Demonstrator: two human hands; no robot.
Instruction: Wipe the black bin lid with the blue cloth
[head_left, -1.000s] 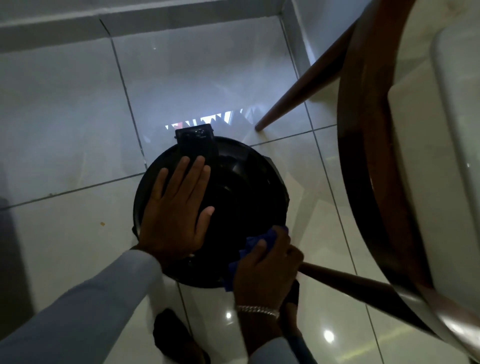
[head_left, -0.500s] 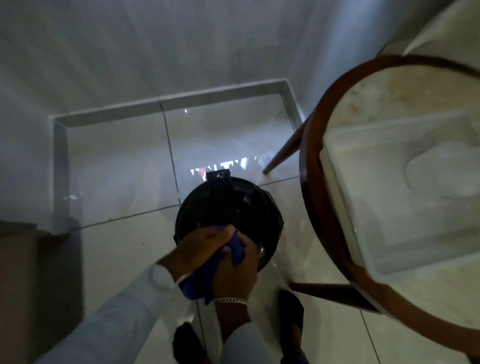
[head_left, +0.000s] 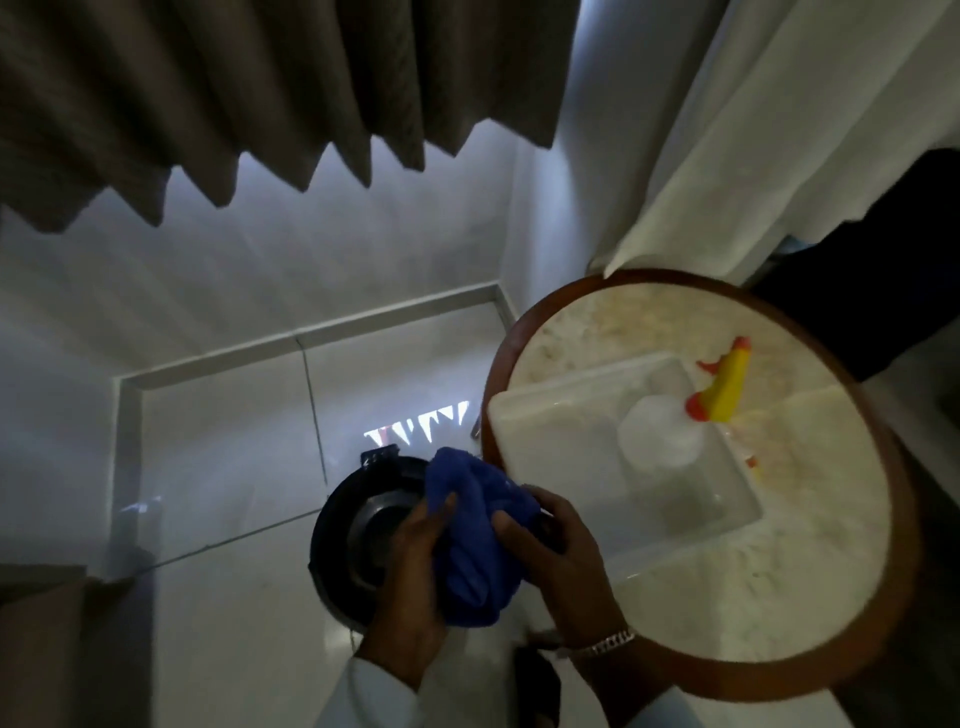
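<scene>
Flanking blue cloth (head_left: 475, 530): bin lid (head_left: 358, 525), table (head_left: 909, 545).

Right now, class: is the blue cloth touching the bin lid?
Cannot tell. In the head view both hands hold the cloth bunched in front of the lid, hiding any gap.

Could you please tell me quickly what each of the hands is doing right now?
Left hand: closed on the blue cloth.
Right hand: closed on the same blue cloth, held above the black bin lid.
</scene>
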